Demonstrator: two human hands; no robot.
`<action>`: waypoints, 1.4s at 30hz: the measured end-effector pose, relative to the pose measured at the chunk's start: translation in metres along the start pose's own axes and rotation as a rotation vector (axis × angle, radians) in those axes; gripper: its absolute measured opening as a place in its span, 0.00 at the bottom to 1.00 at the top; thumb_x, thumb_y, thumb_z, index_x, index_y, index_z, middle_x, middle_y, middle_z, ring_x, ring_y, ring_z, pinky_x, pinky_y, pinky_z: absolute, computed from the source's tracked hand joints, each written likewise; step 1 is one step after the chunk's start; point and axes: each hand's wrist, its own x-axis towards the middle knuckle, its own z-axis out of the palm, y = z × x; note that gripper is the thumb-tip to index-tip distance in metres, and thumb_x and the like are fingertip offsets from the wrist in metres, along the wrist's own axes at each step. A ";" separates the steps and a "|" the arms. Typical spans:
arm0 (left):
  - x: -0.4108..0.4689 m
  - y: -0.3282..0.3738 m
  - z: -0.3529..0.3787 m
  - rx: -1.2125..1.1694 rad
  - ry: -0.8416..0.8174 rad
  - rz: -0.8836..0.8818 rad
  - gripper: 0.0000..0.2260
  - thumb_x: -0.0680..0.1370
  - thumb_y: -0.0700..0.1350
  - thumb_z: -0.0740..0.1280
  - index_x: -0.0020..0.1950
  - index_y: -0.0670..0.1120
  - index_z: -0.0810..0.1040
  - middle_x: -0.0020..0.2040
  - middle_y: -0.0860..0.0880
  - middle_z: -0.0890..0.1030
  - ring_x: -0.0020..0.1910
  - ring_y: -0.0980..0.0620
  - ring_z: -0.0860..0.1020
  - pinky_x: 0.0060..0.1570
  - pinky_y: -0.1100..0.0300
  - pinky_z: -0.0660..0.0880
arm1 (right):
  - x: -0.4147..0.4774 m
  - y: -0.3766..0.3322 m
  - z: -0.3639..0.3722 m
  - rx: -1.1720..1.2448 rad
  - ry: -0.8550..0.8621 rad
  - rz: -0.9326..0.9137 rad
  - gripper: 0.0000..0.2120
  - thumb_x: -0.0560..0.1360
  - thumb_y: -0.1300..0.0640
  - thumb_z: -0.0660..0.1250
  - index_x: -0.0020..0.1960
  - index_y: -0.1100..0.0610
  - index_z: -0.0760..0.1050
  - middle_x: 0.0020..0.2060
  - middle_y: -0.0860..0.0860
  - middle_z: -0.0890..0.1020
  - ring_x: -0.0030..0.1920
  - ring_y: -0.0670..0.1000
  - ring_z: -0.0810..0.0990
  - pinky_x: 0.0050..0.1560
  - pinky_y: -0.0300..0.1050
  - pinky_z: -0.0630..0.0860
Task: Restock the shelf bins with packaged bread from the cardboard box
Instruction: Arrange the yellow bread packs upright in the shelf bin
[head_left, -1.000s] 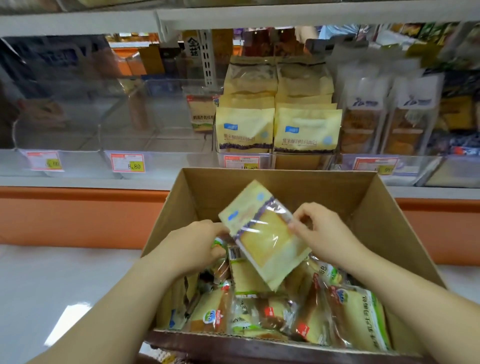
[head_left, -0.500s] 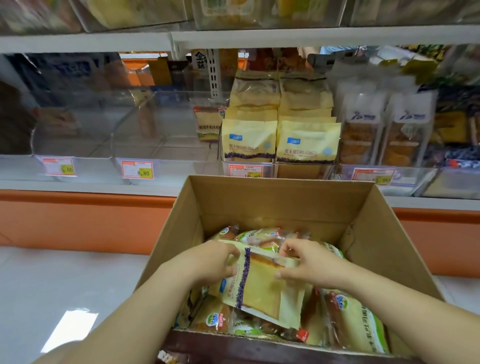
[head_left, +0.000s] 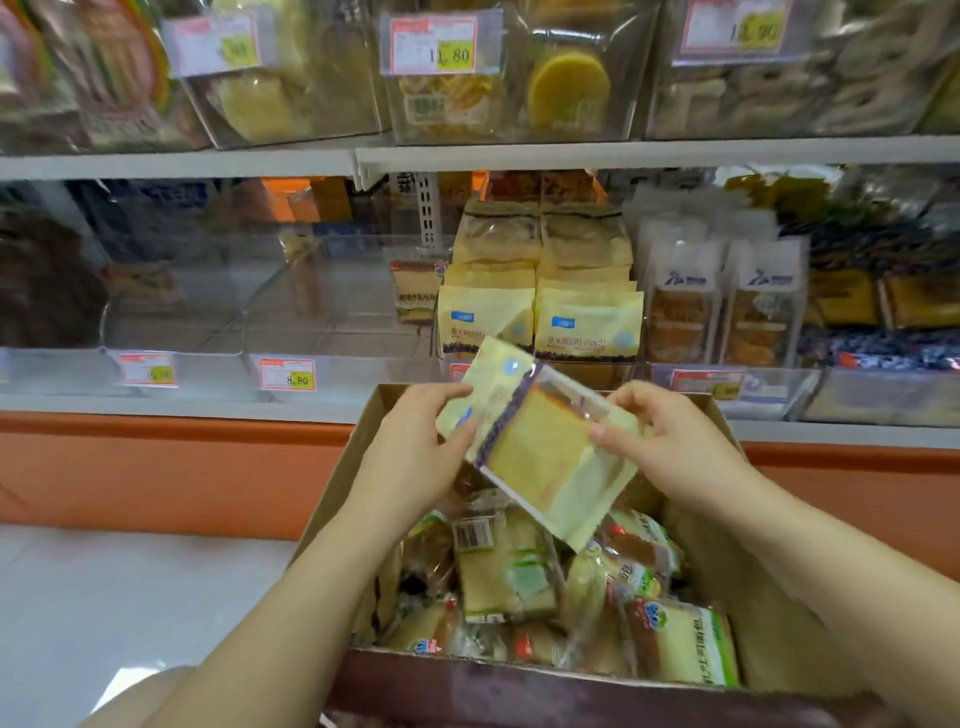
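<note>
Middle shelf, left and centre of frame: the left clear bin (head_left: 208, 371) and centre clear bin (head_left: 358, 371) are open at the top, giving passage above their low front walls and beneath the upper shelf edge (head_left: 519, 156). A single small pack (head_left: 415, 291) stands at the back, just beside the stacked yellow packs (head_left: 540, 312). These stacks rise nearly to the upper shelf edge, so entry is tight. Further right, white-topped packs (head_left: 722, 312) stand close together. Lower centre: the cardboard box (head_left: 358, 467) is open upward, walled left and right, its bottom covered by loose packs (head_left: 519, 571). The left hand (head_left: 415, 447) and right hand (head_left: 670, 441) hold a bread packet (head_left: 540, 447) above its far edge.
</note>
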 end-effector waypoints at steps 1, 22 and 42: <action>0.003 0.007 0.000 -0.024 0.040 0.016 0.17 0.78 0.47 0.65 0.67 0.51 0.72 0.63 0.55 0.72 0.63 0.59 0.70 0.58 0.68 0.63 | 0.002 -0.001 -0.005 0.074 0.060 0.007 0.04 0.75 0.55 0.69 0.44 0.49 0.74 0.41 0.46 0.80 0.42 0.45 0.78 0.39 0.38 0.72; 0.121 0.085 0.043 -0.426 -0.041 -0.032 0.22 0.80 0.46 0.63 0.73 0.51 0.65 0.65 0.56 0.72 0.62 0.55 0.73 0.63 0.50 0.73 | 0.120 -0.004 -0.031 0.673 0.511 0.205 0.12 0.78 0.58 0.64 0.61 0.57 0.72 0.51 0.51 0.80 0.49 0.50 0.81 0.51 0.49 0.80; 0.235 0.070 0.072 0.144 -0.014 0.108 0.19 0.79 0.42 0.62 0.70 0.51 0.71 0.63 0.45 0.77 0.60 0.45 0.76 0.60 0.56 0.73 | 0.222 0.037 -0.051 -0.526 0.420 -0.072 0.16 0.78 0.49 0.62 0.65 0.47 0.74 0.66 0.52 0.74 0.65 0.57 0.68 0.63 0.50 0.64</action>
